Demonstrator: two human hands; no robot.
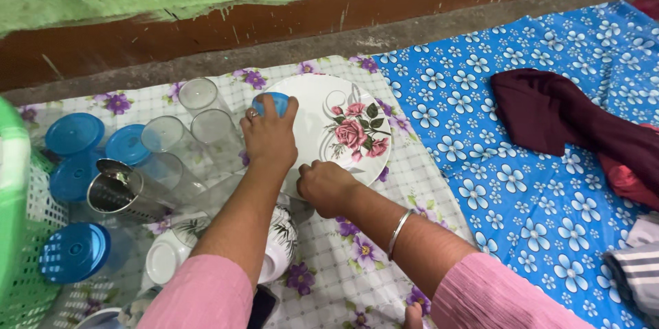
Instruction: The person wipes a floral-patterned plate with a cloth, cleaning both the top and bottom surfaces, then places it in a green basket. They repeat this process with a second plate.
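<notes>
Head view looks down on a white plate (pixel 322 126) printed with pink roses, lying on a checked cloth with purple flowers (pixel 357 260) spread over the floor near a green and red-brown wall (pixel 206 0). The left hand (pixel 270 138), a ring on one finger, rests on the plate's left part, its grip pinched round a small blue object (pixel 272 102) that could be a sponge or a cap; I cannot tell which. The right hand (pixel 326 187), a silver bangle (pixel 398 231) on its wrist, has its grip pressed onto the plate's near rim, fingers curled against the edge. Both forearms come out of pink sleeves (pixel 206 295). Just left of the left hand lie several clear glass tumblers (pixel 199 120) on their sides, and near them a steel cup (pixel 123 192), also tipped over. Blue round lids (pixel 74 133) sit further left, with another by a green plastic basket (pixel 24 233) at the picture's edge. Under the left forearm are white bowls with a leaf pattern (pixel 278 247), partly hidden. To the right, a blue sheet with white flowers (pixel 522 185) adjoins the checked cloth, and on it lies a crumpled dark maroon cloth (pixel 556 113), well apart from both hands.
</notes>
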